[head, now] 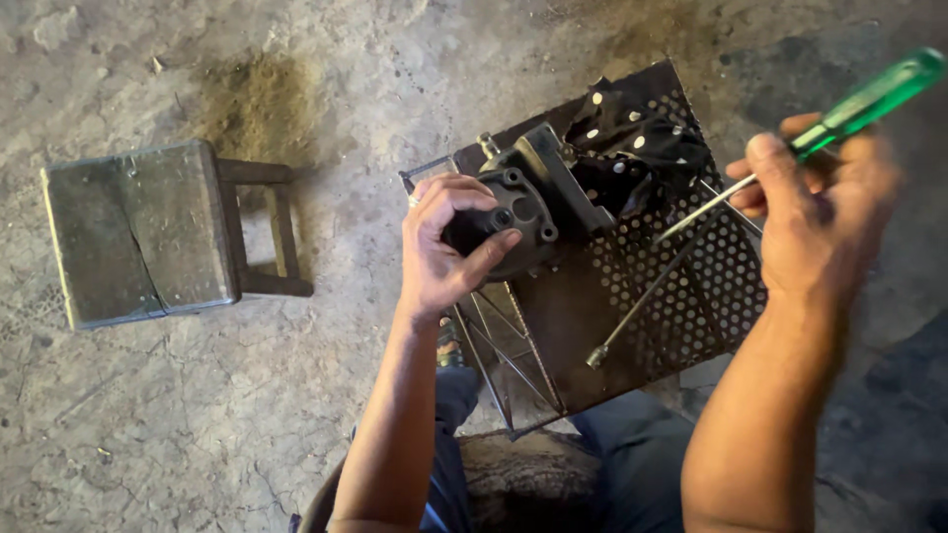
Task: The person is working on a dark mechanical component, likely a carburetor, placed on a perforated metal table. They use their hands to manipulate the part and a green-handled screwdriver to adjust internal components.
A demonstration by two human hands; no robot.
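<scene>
Head view: left hand (444, 247) clasped around a dark metal engine part (538, 202), fingers over its near face, part resting on a perforated stand (691, 306). Right hand (815, 212) raised above the stand's right edge, closed on a screwdriver (790, 143) with green handle, shaft angled down-left toward the part, tip short of it. Black spotted cloth (642, 148) bunched on the stand, just behind the part. Long socket wrench (647, 296) lying on the perforated top. Small stool (143, 232) on concrete floor (296, 415), well apart to the left.
</scene>
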